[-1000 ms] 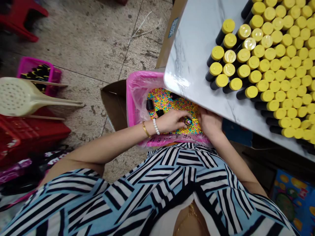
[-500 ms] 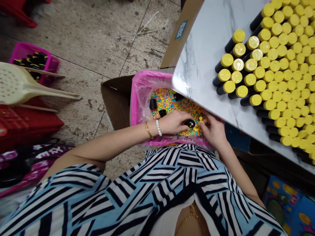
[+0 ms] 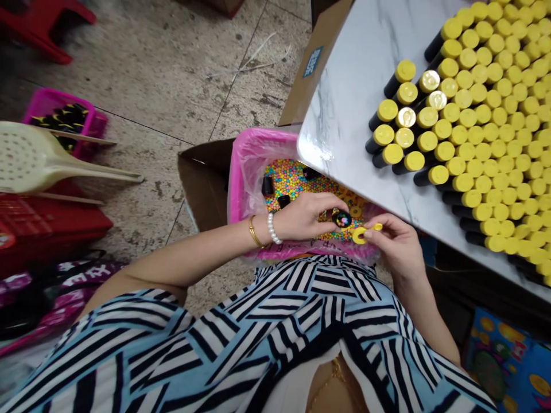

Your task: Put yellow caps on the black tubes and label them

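Observation:
My left hand (image 3: pixel 303 217) reaches over a pink basket (image 3: pixel 235 172) lined with clear plastic. Its fingers are closed round a small black tube (image 3: pixel 342 218), whose open end faces up and shows coloured beads inside. Close by on the right, my right hand (image 3: pixel 400 244) pinches a yellow ring-shaped piece (image 3: pixel 359 235); another small yellow piece (image 3: pixel 377 227) shows at its fingertips. Small multicoloured beads (image 3: pixel 288 175) fill the basket. Among them lie a black tube (image 3: pixel 267 185), a second black tube (image 3: pixel 284 201) and more yellow rings (image 3: pixel 355 211).
A white marbled table (image 3: pixel 340 115) overhangs the basket's right side, bearing many black tubes with yellow caps (image 3: pixel 473 135). Cardboard flaps (image 3: pixel 202 172) stand behind. At left are a perforated ladle (image 3: pixel 26 158), a pink bin (image 3: pixel 92 123) of black-and-yellow pieces and a red stool (image 3: pixel 51 28).
My right hand has drawn back to the right and lifted out yellow pieces. My left hand has shifted slightly right with the black tube. The view has moved slightly.

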Available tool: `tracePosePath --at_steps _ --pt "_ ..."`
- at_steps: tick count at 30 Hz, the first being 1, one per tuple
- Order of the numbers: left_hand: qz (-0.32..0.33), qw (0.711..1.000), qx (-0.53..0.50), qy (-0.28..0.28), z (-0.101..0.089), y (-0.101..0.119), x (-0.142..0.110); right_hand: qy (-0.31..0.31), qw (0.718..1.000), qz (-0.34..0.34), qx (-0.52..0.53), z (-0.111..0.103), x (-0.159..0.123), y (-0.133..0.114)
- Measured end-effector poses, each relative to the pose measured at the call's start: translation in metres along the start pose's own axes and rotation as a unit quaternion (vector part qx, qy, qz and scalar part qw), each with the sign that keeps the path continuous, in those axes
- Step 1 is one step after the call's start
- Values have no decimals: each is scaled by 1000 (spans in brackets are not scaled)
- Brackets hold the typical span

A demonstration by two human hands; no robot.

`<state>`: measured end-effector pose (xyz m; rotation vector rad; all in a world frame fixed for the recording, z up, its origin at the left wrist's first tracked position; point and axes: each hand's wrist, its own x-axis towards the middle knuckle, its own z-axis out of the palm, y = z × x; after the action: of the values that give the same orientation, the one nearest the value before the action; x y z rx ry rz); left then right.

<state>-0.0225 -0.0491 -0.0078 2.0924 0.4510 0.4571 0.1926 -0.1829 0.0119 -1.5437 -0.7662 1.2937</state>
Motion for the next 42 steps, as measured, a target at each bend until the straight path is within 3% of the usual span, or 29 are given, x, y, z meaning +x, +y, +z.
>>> tracePosePath --at_steps 5,10,14,18,37,42 --pt "10 991 42 123 -19 21 18 20 996 -36 82 13 12 -30" --pt "-54 979 17 195 -34 11 40 56 990 -85 96 41 50 -49" --pt "-91 975 -31 200 -33 -3 45 58 991 -105 55 59 68 -52" --pt "-79 972 -64 213 -27 -10 42 77 992 -98 20 66 68 -51" --pt "-71 973 -64 211 -30 -7 41 106 989 -99 22 77 65 -53" --pt "-111 961 -200 157 -34 5 37 95 991 -92 15 76 67 -52"
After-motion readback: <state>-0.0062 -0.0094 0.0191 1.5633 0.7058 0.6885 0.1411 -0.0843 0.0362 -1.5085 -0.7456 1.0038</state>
